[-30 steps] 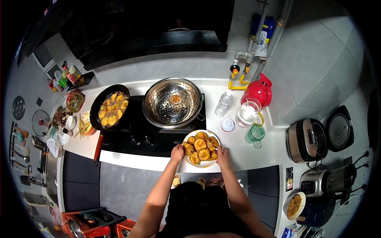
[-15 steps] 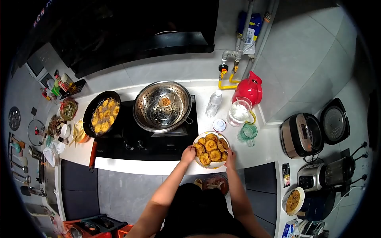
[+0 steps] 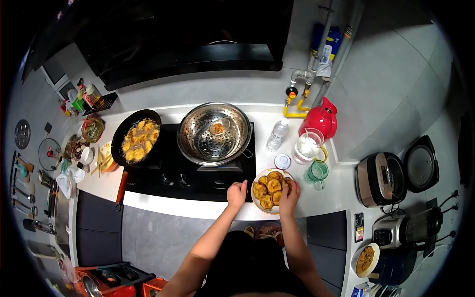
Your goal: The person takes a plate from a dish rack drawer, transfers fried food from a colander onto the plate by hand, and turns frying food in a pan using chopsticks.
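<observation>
A white plate of golden-brown fried slices sits at the counter's front edge, right of the stove. My right hand reaches over the plate's right side, its fingers pinched around a fried slice that they partly cover. Just left of the plate, my left hand is apart from the rim, with curled fingers and nothing visible in them. More battered pieces bubble in oil in the black frying pan on the left burner.
A steel colander with a small strainer stands on the right burner. Behind the plate are a white-capped bottle, a glass pitcher, a green glass mug and a red thermos jug. An open rice cooker stands at right.
My left hand has let go of the plate's rim and moved slightly away. My right hand has shifted from the rim onto the fried slices. The whole view has shifted slightly.
</observation>
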`<action>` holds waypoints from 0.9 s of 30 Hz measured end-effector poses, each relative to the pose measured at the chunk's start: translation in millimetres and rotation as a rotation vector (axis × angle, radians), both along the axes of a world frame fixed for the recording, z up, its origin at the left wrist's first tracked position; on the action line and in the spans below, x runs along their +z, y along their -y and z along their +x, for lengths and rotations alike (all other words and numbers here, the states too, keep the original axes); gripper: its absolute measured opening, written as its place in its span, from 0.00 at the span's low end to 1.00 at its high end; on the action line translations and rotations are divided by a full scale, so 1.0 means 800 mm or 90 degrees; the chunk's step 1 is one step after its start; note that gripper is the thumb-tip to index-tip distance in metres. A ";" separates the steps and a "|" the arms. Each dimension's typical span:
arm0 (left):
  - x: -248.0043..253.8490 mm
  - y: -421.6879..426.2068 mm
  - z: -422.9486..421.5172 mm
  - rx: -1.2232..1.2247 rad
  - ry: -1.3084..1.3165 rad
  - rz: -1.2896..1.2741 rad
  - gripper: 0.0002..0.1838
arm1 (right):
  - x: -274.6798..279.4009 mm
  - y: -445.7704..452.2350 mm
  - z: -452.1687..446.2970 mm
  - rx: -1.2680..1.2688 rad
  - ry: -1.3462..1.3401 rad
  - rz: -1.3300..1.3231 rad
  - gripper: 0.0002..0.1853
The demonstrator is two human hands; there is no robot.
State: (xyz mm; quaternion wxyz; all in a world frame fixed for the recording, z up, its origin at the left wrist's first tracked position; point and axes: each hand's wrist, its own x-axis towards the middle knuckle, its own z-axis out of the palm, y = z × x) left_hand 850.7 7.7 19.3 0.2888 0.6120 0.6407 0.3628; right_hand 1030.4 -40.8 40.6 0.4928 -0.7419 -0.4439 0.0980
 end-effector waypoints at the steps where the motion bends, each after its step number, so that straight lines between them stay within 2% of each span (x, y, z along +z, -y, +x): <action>1: 0.009 0.000 -0.007 0.021 0.002 -0.031 0.22 | 0.003 -0.008 -0.008 0.017 0.001 0.052 0.16; 2: 0.016 0.000 -0.015 0.043 0.005 -0.062 0.22 | 0.002 -0.010 -0.016 0.052 -0.024 0.041 0.15; 4: 0.021 -0.002 -0.030 0.052 0.042 -0.036 0.14 | 0.004 -0.015 -0.031 0.125 -0.073 0.019 0.14; 6: 0.029 0.002 -0.044 0.074 0.088 -0.018 0.11 | 0.005 -0.024 -0.047 0.186 -0.025 0.033 0.08; 8: 0.016 0.001 -0.059 0.069 0.049 0.119 0.08 | 0.001 -0.030 -0.076 0.211 -0.037 0.070 0.07; 10: 0.017 0.002 -0.071 0.107 -0.003 0.269 0.07 | 0.008 -0.032 -0.102 0.217 0.034 0.066 0.11; 12: 0.027 0.011 -0.096 0.096 -0.007 0.141 0.07 | 0.020 -0.033 -0.129 0.278 -0.215 -0.039 0.12; 15: 0.048 0.029 -0.142 0.100 0.010 0.044 0.09 | 0.020 -0.034 -0.172 0.344 -0.269 -0.162 0.15; 16: 0.061 0.036 -0.158 0.103 0.019 0.027 0.10 | 0.023 -0.032 -0.193 0.372 -0.204 -0.103 0.17; 17: 0.074 0.042 -0.175 0.099 0.065 -0.119 0.12 | 0.025 -0.031 -0.216 0.397 -0.139 -0.042 0.18; 18: 0.060 0.047 -0.191 0.093 0.135 -0.065 0.13 | 0.026 -0.028 -0.239 0.419 -0.075 0.021 0.20; 19: 0.040 0.051 -0.205 0.084 0.204 -0.008 0.14 | 0.016 -0.029 -0.267 0.456 -0.129 0.037 0.22; 20: 0.021 0.053 -0.220 0.074 0.272 0.050 0.15 | 0.007 -0.025 -0.291 0.511 -0.284 -0.081 0.24; 21: 0.040 0.064 -0.234 0.043 0.299 0.002 0.18 | 0.010 -0.018 -0.323 0.524 -0.421 -0.110 0.27; 22: 0.031 0.071 -0.248 0.004 0.226 0.098 0.23 | 0.018 -0.009 -0.356 0.533 -0.560 -0.141 0.29; 23: 0.053 0.086 -0.266 -0.004 0.153 0.099 0.24 | 0.074 0.010 -0.385 0.552 -0.579 -0.216 0.35; 24: 0.080 0.102 -0.287 -0.011 0.079 0.098 0.26 | 0.058 0.011 -0.414 0.542 -0.725 -0.169 0.35; 27: 0.101 0.121 -0.373 -0.004 -0.085 0.159 0.28 | 0.066 0.021 -0.491 0.639 -0.850 -0.133 0.35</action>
